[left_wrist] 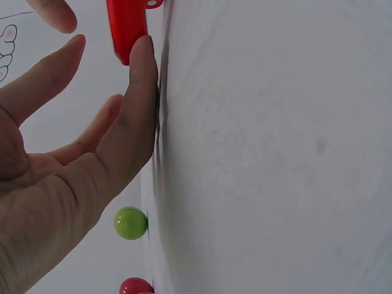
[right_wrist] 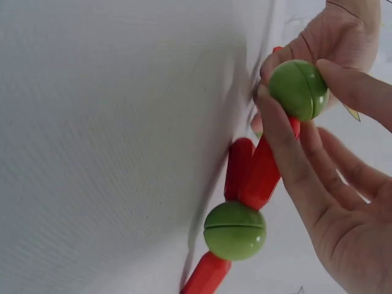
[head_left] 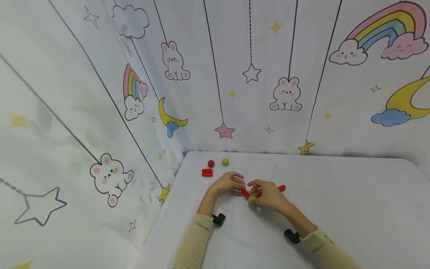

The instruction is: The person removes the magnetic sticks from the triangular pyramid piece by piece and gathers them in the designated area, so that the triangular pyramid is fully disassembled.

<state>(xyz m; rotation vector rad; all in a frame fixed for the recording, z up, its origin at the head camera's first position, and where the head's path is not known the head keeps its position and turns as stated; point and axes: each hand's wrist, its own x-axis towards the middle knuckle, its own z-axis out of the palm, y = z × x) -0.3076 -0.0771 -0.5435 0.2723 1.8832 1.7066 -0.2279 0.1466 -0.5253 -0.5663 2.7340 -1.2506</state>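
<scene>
My right hand (head_left: 270, 196) pinches a green ball (right_wrist: 297, 89) between thumb and a finger. A red rod (right_wrist: 264, 171) runs from beside that ball to a second green ball (right_wrist: 234, 231), where other red rods meet. My left hand (head_left: 230, 184) is across from it, fingers loosely bent and thumb apart. One left fingertip touches the end of a red rod (left_wrist: 127, 30) in the left wrist view. Seen from the head, this left rod (head_left: 246, 193) slants down to the held green ball (head_left: 252, 198). Another rod end (head_left: 281, 188) sticks out beyond the right hand.
Toward the table's back left lie a dark red ball (head_left: 211, 163), a loose green ball (head_left: 225, 161) and two red rods (head_left: 207, 172) side by side. A white cloth covers the table (head_left: 352, 209). Printed curtains (head_left: 208, 74) stand behind and to the left.
</scene>
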